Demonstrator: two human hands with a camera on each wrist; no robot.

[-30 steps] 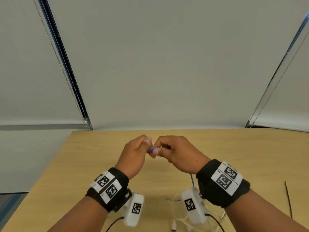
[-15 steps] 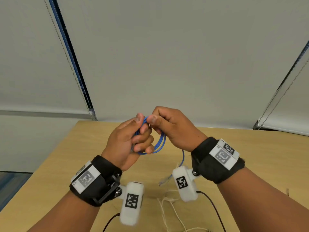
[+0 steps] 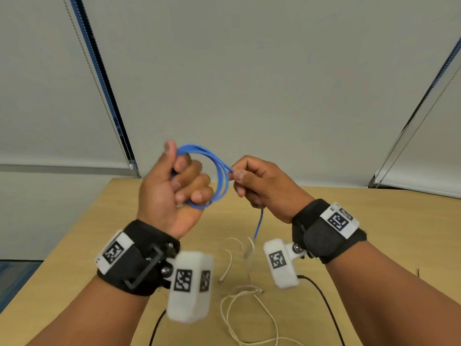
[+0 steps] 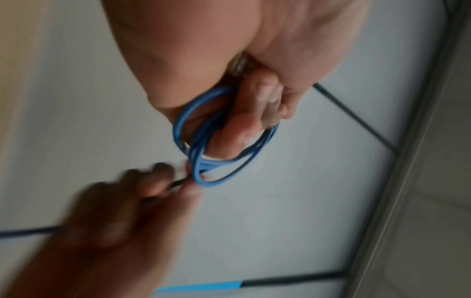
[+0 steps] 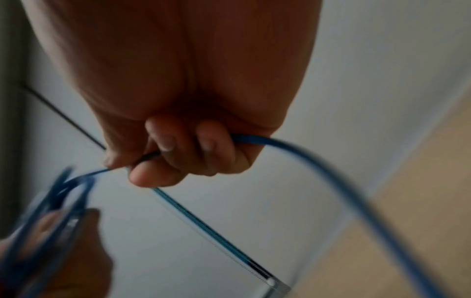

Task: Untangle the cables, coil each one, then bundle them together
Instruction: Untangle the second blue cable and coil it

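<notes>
Coiling the blue cable point(image 3: 219, 176) in mid-air above the table point(image 3: 374, 221): left hand point(image 3: 172, 191) curled round the loops, right hand point(image 3: 262, 186) pinching the free tail; likely to spring apart if either pinch slackens.

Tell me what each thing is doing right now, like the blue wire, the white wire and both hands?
blue cable: partly coiled in loops, held up off the table, its tail hanging below the right hand.
left hand: fingers curled through the loops, gripping them.
right hand: pinches the cable just beside the loops.
white cable: loose and uncoiled, lying on the table.
table: wooden, holding the white cable.
</notes>
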